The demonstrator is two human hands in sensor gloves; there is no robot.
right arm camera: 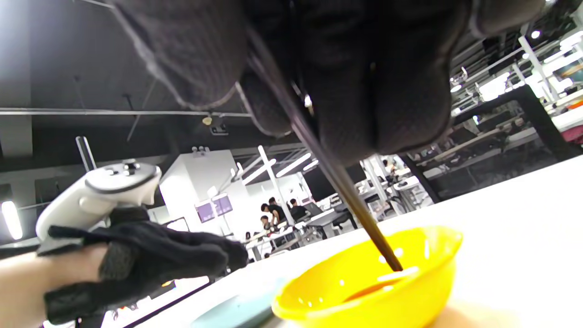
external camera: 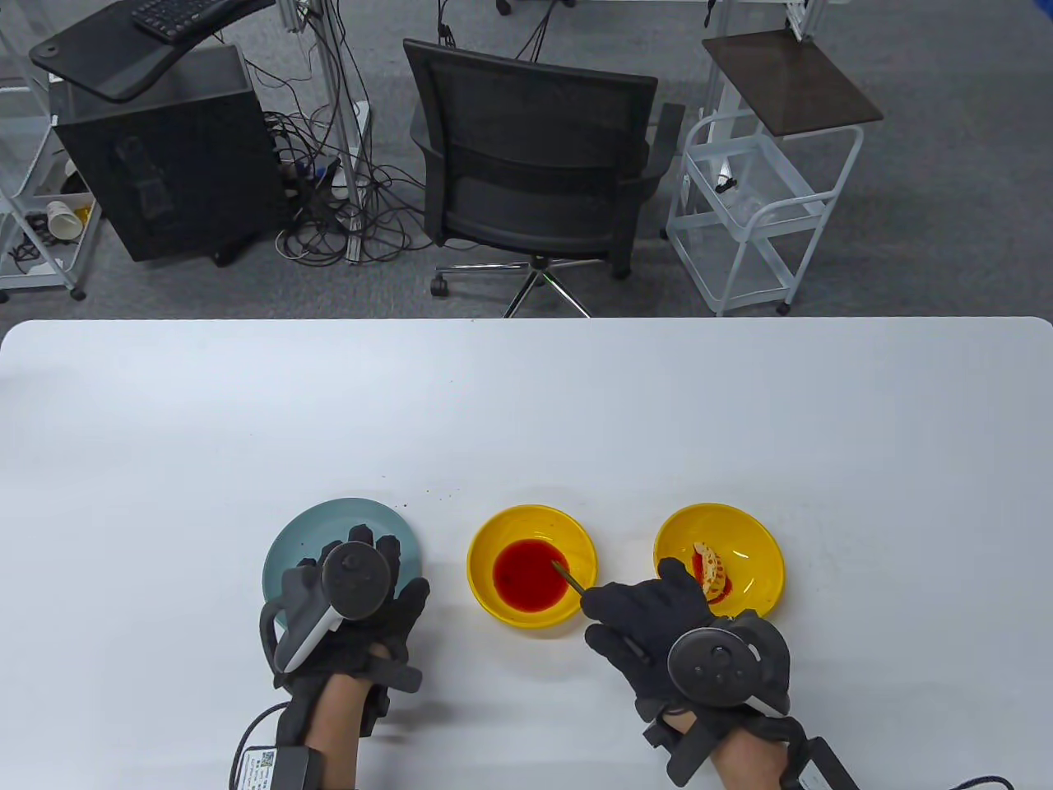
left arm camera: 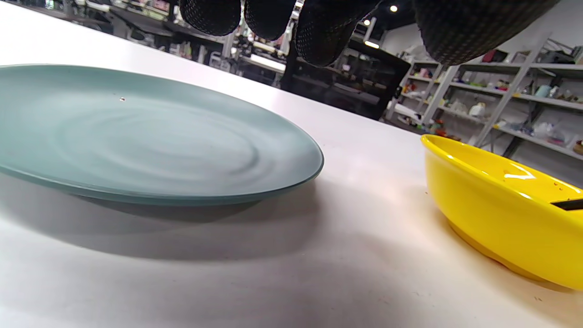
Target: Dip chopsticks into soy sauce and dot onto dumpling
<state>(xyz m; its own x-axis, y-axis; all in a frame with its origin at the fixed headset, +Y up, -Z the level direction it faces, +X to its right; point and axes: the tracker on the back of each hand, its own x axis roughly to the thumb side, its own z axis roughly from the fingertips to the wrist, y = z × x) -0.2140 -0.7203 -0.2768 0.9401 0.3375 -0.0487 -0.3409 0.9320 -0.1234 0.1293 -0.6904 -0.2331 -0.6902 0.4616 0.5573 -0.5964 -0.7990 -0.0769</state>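
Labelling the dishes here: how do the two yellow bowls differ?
The middle yellow bowl holds a pool of red sauce with the dark chopsticks' tips in it; the right yellow bowl holds a sauce-dotted dumpling. The right hand partly covers only the right bowl. Both are round, glossy and similar in size.

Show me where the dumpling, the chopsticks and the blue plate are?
dumpling [external camera: 711, 569]: table view, its middle.
chopsticks [external camera: 568, 574]: table view, shaft over the red sauce.
blue plate [left arm camera: 136, 136]: left wrist view, its bare middle.
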